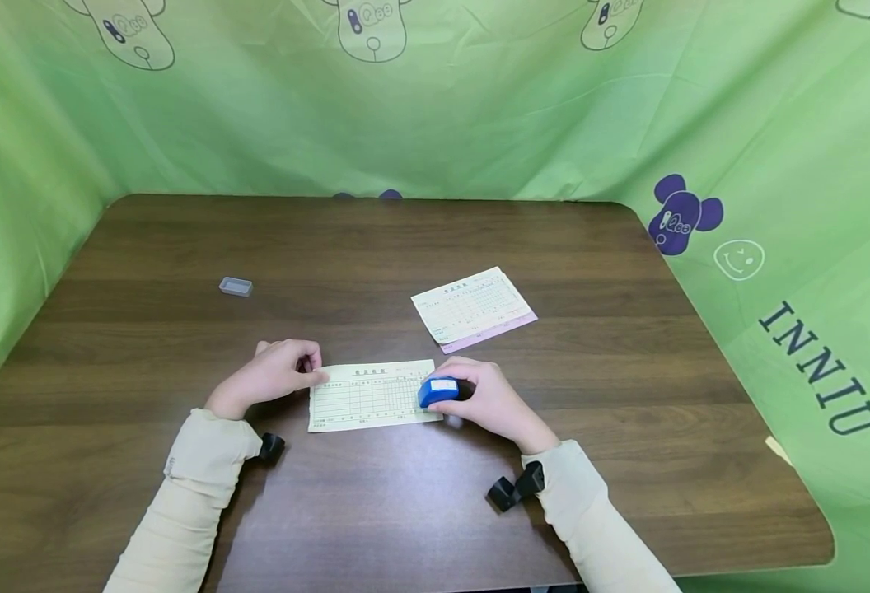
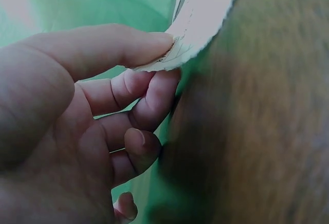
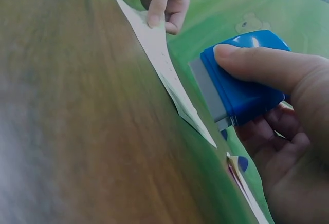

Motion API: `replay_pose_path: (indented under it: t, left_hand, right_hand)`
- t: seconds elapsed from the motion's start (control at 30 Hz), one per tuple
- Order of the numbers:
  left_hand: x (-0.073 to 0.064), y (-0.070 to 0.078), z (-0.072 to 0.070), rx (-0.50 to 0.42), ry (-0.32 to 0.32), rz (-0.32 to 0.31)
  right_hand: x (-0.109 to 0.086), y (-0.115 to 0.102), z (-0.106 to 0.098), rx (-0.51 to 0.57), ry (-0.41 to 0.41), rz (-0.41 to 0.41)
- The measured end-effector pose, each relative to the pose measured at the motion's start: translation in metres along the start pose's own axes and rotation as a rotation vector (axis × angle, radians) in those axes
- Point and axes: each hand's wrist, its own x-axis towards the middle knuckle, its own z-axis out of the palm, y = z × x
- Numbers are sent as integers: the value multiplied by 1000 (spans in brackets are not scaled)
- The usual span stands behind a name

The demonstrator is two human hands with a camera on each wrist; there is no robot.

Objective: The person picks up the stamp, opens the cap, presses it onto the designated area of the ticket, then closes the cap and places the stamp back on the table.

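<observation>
thumb-and-finger pinches, one per side, over a brown table (image 1: 376,511). the left hand (image 1: 272,376) nips the upper left corner of a printed slip (image 1: 364,403); more slips (image 1: 472,303) lie beyond. the right hand (image 1: 496,401) clasps a blue stamp (image 1: 438,390) over the slip's right end, apart from it. a small cap (image 1: 236,287) rests farther off, left. this looks like lining up the stamp; the next move would call for a level press, slip eased flat.

The left sleeve (image 1: 190,502) and right sleeve (image 1: 613,527) are cream-coloured and creased, with broad cuffs (image 1: 212,445). Small, black, blocky devices (image 1: 515,489) jut from both wrists.
</observation>
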Motion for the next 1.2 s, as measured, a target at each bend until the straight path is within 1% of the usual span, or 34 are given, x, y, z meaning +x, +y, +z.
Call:
replay_pose_path:
  t: [0.27, 0.4, 0.5, 0.67, 0.8, 0.83, 0.9, 1.0, 1.07, 1.13, 1.2]
  left_hand:
    - [0, 1, 1, 57, 6, 4]
    - [0, 0, 2, 77, 13, 0]
    - [0, 0, 3, 104, 27, -6]
    - [-1, 2, 3, 142, 74, -20]
    - [-1, 3, 2, 128, 143, -6]
    - [-1, 3, 3, 117, 163, 10]
    - [-1, 3, 3, 65, 195, 55]
    - [-1, 4, 6, -17, 217, 141]
    - [-1, 4, 8, -77, 204, 199]
    - [-1, 5, 11, -108, 182, 247]
    - [-2, 7, 14, -125, 151, 280]
  right_hand:
    - [0, 2, 2, -88, 19, -67]
    - [-1, 1, 3, -102, 26, -91]
    - [-1, 1, 5, -94, 23, -102]
    - [-1, 2, 6, -94, 17, -101]
    - [-2, 1, 6, -92, 19, -64]
    - [-2, 1, 6, -86, 20, -53]
    - [-3, 1, 6, -79, 24, -41]
    - [-3, 1, 6, -75, 30, -40]
    - [-2, 1, 6, -77, 32, -49]
    - [-2, 1, 6, -82, 32, -55]
    - [-2, 0, 6, -84, 29, -58]
